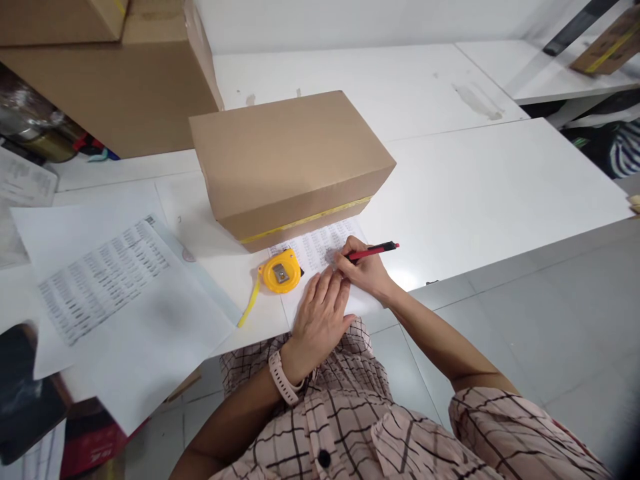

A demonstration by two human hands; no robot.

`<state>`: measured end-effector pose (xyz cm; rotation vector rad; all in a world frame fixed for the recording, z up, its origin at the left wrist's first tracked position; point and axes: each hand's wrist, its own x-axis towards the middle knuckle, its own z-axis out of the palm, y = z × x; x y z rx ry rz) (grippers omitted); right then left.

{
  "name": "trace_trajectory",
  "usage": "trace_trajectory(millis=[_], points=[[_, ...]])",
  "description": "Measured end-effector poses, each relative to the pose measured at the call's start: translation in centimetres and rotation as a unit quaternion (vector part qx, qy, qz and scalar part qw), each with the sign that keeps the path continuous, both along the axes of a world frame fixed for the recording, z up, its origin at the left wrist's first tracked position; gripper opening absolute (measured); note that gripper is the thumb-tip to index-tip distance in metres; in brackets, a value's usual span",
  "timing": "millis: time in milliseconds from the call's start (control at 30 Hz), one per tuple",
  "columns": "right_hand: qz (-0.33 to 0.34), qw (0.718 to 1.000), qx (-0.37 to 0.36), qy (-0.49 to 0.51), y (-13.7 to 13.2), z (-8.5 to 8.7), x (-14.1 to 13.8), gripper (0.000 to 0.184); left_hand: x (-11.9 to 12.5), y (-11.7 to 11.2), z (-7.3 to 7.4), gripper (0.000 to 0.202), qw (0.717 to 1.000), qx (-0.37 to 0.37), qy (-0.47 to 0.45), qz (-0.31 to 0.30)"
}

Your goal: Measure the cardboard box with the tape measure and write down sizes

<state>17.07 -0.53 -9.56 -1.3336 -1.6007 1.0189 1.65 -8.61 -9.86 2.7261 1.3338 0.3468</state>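
My right hand (pixel 364 265) grips a red and black pen (pixel 373 251), its lower end against a printed sheet (pixel 313 248) at the table's front edge. Flat on that same sheet lies my left hand (pixel 323 305), fingers stretched out just beside the right hand. A yellow tape measure (pixel 281 271) rests to the left of my hands, with a short length of its yellow blade sticking out. Behind the sheet stands a closed brown cardboard box (pixel 295 157) with yellow tape along its front side, covering the sheet's far part.
Larger cardboard boxes (pixel 150 87) are stacked at the back left. More printed papers (pixel 115 280) spread over the left side, overhanging the front edge. A dark flat object (pixel 30 387) lies at the far left. Another taped box (pixel 607 47) stands at the far right.
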Motion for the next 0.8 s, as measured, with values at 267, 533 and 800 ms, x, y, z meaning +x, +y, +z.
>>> trace_trajectory(millis=[267, 533, 800], points=[[-0.006, 1.0, 0.003, 0.006, 0.03, 0.03, 0.02, 0.026, -0.11, -0.07, 0.12, 0.069, 1.0, 0.002, 0.003, 0.0], [-0.011, 1.0, -0.018, 0.018, 0.01, 0.06, 0.08, 0.029, -0.09, -0.06, 0.12, 0.068, 1.0, -0.007, 0.008, 0.001], [-0.026, 0.999, -0.022, 0.025, -0.06, 0.52, 0.06, 0.029, -0.11, -0.05, 0.33, 0.068, 1.0, -0.008, 0.016, 0.0]])
